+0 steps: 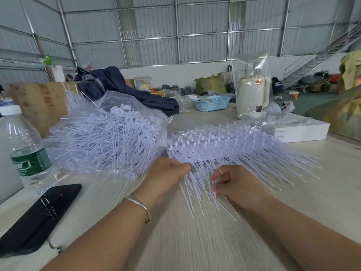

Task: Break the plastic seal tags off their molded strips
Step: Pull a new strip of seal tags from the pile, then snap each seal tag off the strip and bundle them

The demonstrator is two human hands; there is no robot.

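Pale wood-grain table point(195, 241) filling the lower view, inside a hall with corrugated metal walls. On its left half, a big clear plastic bag point(109, 106) heaped with loose white seal tags point(101, 141), thin tails pointing every way. Just right of the bag, touching it, a stack of molded strips point(224, 147) with tags in neat rows, heads up along the far side and long tails fanning toward the near edge and to the right, partly under crumpled clear film.

Behind the bag, a dark blue garment point(125, 89) draped over a plywood board point(37, 104). Farther right, a white appliance in clear wrapping point(252, 94), a flat white box point(300, 132) and a light blue perforated basket point(212, 102), all well apart from the hands. At the left edge, a clear water bottle point(21, 143) with a green label, upright. Near it, a black pouch point(37, 218) lying flat on the table.

Left hand point(166, 173), a silver bangle point(138, 204) on its wrist, at the near left corner of the strip stack; fingers curled and pinching a bunch of tags there. Right hand point(234, 182) just beside it, fingers curled around a cluster of tag tails point(197, 188) that hang down between the two hands; a thin ring on one finger. Exact grip blurred by motion.
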